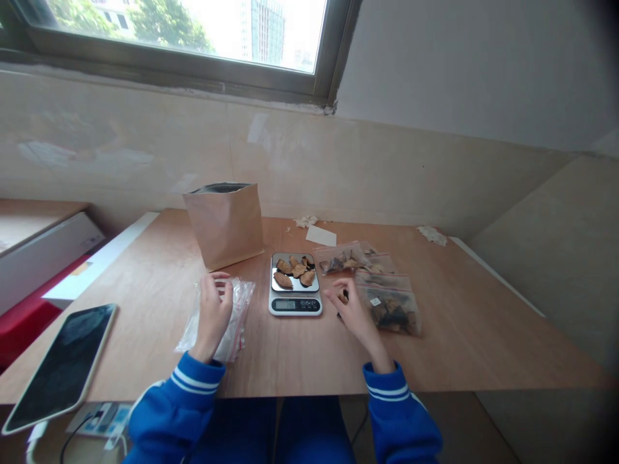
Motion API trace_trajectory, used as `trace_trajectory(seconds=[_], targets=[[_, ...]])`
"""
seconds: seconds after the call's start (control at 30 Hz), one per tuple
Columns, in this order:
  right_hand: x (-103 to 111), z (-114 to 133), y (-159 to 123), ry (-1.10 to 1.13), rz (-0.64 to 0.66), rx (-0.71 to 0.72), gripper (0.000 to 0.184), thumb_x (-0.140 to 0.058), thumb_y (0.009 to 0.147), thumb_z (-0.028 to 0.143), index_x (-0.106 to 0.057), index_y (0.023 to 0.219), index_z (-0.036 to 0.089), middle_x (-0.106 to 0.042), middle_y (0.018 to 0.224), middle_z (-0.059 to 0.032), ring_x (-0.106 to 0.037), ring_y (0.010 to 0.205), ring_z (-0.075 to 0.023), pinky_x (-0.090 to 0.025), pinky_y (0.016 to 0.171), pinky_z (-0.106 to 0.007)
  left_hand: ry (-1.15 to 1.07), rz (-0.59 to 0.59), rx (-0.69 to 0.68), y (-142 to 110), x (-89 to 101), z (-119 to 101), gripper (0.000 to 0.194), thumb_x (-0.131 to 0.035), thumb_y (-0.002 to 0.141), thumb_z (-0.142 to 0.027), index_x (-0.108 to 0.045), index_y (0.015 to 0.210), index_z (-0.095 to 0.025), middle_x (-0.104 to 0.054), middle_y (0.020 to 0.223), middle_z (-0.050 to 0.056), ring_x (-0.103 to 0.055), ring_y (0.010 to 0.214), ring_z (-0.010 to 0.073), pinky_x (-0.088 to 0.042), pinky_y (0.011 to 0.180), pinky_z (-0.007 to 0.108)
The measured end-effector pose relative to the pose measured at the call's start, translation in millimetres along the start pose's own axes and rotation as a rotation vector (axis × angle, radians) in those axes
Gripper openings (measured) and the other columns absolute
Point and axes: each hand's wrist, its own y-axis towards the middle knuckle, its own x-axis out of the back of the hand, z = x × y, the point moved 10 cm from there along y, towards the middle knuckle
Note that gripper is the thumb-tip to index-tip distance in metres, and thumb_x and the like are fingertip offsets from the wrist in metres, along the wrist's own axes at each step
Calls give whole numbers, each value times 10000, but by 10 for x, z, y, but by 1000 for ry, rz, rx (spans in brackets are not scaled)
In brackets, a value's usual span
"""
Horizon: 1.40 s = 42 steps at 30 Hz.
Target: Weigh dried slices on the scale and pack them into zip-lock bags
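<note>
Barely legible kitchen-scale readout (285, 304)

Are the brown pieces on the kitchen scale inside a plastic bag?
No, the brown pieces lie bare on the metal platform of the digital kitchen scale.

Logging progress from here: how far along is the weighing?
Done so far: brown pieces sit on the scale, and filled zip bags lie to its right. In hand: the right hand pinches a small dark piece, and the left hand rests on a clear bag that looks unfilled. Left: the paper bag stands open behind, its contents hidden.
</note>
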Motion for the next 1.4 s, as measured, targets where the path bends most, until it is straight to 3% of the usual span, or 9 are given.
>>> trace_trajectory(seconds=[0.1,0.2,0.53,0.63,0.73,0.87,0.97,1.17,1.4], targets=[[-268,179,164,168,47,27,340,-585,815,518,-502,957,221,-621,931,-57,-625,843,-195,-501,709,-306,10,77,12,-187,-160,87,140,-470,874,-288,-520,970,-197,-540,976,59,-589,883,212,-523,807,415],[-487,256,307,252,103,20,329,-598,806,460,-485,996,216,-615,940,-47,-632,808,-177,-511,694,-307,12,94,47,-310,-209,224,139,-467,869,-287,-537,944,-193,-556,950,63,-608,846,212,-532,784,404],[-739,455,471,37,207,161,132,-585,829,282,-594,931,199,-669,957,-51,-626,885,-192,-481,809,-340,62,101,98,-405,-161,332,152,-462,857,-310,-557,909,-202,-607,890,65,-634,800,228,-535,687,380],[-684,516,457,2,169,225,123,-575,849,276,-630,926,198,-648,981,-63,-606,957,-208,-458,886,-363,74,105,83,-401,-167,300,146,-465,850,-302,-558,896,-199,-609,871,61,-629,784,222,-529,691,377],[-464,534,371,5,45,247,176,-528,891,290,-648,981,199,-607,1034,-85,-583,994,-211,-457,888,-351,88,124,85,-401,-188,308,158,-450,857,-307,-552,903,-195,-611,874,66,-625,792,227,-517,693,379],[-108,367,83,20,-172,193,242,-451,935,311,-651,992,187,-590,998,-87,-565,885,-197,-471,764,-323,118,145,59,-400,-226,302,171,-418,875,-307,-541,909,-193,-607,875,67,-617,799,227,-502,691,373],[16,169,-221,-19,-270,156,248,-431,942,302,-652,974,194,-586,963,-78,-547,833,-193,-464,720,-322,205,144,-14,-404,-239,215,166,-412,881,-301,-538,893,-193,-596,842,63,-598,806,230,-482,727,378],[26,-73,-682,-284,-381,159,206,-456,915,255,-645,978,199,-560,1041,-114,-524,1043,-274,-407,916,-470,471,164,-124,-475,-270,51,200,-405,909,-335,-474,762,-218,-566,733,39,-552,716,221,-418,678,350],[-47,-266,-674,-283,-321,133,206,-448,892,235,-640,955,195,-571,1009,-122,-545,994,-281,-454,882,-472,482,283,-171,-561,-338,138,198,-450,875,-346,-432,721,-224,-526,733,42,-527,711,223,-413,682,356]])
